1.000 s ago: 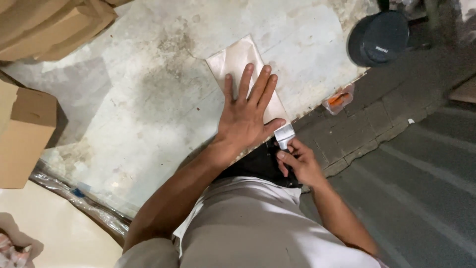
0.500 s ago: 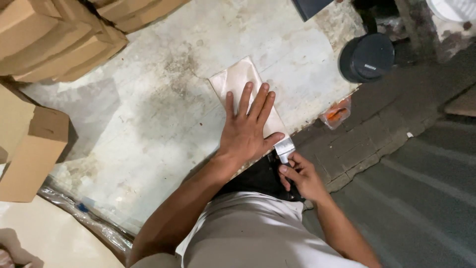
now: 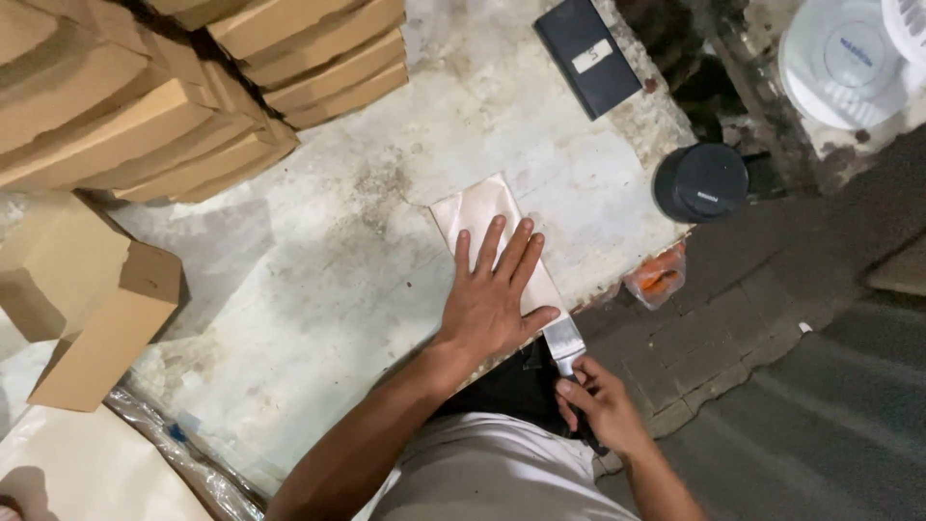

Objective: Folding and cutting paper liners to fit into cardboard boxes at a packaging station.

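The pale sheet of paper [image 3: 479, 224] lies flat near the front edge of the stained worktop [image 3: 318, 289], right under the left hand [image 3: 490, 304]; the far end of the sheet sticks out past the fingertips, the near end is covered by the palm. Just beside the thumb, at the worktop's edge, sits the metal blade of a knife [image 3: 563, 340]; its handle runs down into the right hand [image 3: 600, 405], which is below the edge, close to the person's body.

Around it: stacks of flat cardboard boxes [image 3: 193, 87] fill the far left of the worktop, well apart from the sheet; one loose folded box [image 3: 96, 318] hangs off the left side; a dark flat case [image 3: 588, 55] lies at the far edge; a black round container [image 3: 701, 181] stands off the right corner, and a small orange packet [image 3: 658, 280] lies on the floor below it; a white fan [image 3: 849, 58] is in the top right. Nothing sits between the hands and the sheet.

Left hand is wide open, fingers spread, pressing flat on the sheet; right hand is curled closed around the knife handle.
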